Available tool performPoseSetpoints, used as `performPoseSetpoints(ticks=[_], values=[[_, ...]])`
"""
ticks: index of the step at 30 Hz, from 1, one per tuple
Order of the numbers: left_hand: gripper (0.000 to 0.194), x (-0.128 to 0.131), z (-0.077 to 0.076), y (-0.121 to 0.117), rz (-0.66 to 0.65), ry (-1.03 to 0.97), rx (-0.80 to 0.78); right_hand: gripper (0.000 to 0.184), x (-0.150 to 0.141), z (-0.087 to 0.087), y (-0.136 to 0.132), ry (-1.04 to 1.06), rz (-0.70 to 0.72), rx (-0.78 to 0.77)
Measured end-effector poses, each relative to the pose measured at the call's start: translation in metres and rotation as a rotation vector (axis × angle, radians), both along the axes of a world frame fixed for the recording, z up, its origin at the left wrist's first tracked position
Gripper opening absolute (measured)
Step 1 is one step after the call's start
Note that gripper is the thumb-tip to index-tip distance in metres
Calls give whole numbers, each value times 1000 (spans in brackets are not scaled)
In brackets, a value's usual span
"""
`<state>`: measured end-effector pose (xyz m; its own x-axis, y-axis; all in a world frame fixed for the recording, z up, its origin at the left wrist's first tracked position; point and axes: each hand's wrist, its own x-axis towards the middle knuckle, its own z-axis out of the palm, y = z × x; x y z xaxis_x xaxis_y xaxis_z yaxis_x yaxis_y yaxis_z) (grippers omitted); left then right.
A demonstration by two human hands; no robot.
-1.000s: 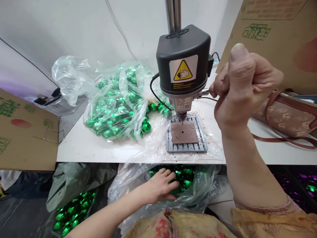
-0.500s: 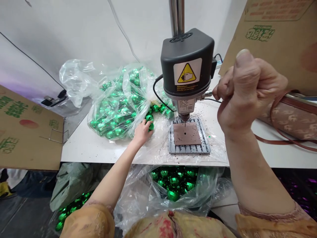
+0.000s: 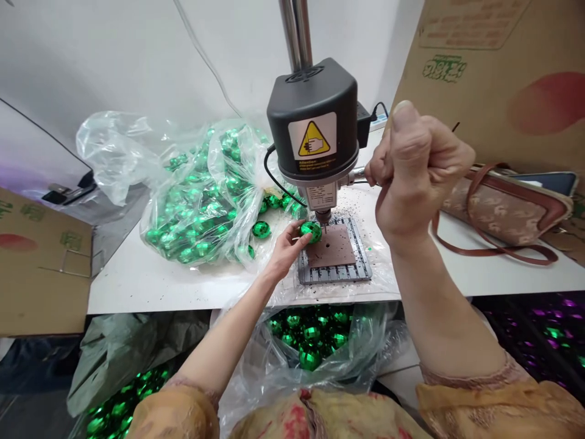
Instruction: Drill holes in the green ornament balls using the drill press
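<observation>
My left hand pinches a shiny green faceted ball beside the chuck of a small black drill press. The ball is just over the left edge of a brown square board with a hole in it. That board lies on the grey slotted base of the press. My right hand is closed in a fist at the right of the press, around its feed lever; most of the lever is hidden by the fingers. Another green ball rests on the table, left of my left hand.
A clear plastic bag full of green balls lies on the white table. Another open bag of green balls sits below the front edge. Cardboard boxes stand left and right. A brown-strapped handbag lies at right; dark shavings dot the table.
My left hand has picked up a green ball by the bag and carried it right to the drill. My right hand keeps its grip on the lever. The view has shifted to the right.
</observation>
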<state>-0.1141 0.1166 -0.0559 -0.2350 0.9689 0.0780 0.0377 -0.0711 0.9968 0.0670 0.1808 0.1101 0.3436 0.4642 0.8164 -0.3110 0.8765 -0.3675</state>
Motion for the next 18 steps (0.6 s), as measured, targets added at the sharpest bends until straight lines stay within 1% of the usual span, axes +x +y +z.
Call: performPoseSetpoints(ticks=[4, 7, 10, 13, 15, 18], values=[[66, 7, -4, 4, -50, 67, 6, 56, 1, -2, -1, -23, 11, 3], [64, 10, -5, 5, -75, 124, 25, 56, 0, -3, -2, 5, 38, 5], [62, 13, -7, 3, -50, 248, 37, 57, 0, -3, -2, 19, 49, 1], [63, 19, -10, 0, -24, 360, 59, 59, 0, -2, -3, -7, 26, -18], [64, 23, -12, -1, -43, 372, 77, 60, 1, -3, -2, -29, 11, -35], [65, 28, -16, -1, -86, 319, 72, 60, 1, -5, -1, -7, 14, -11]])
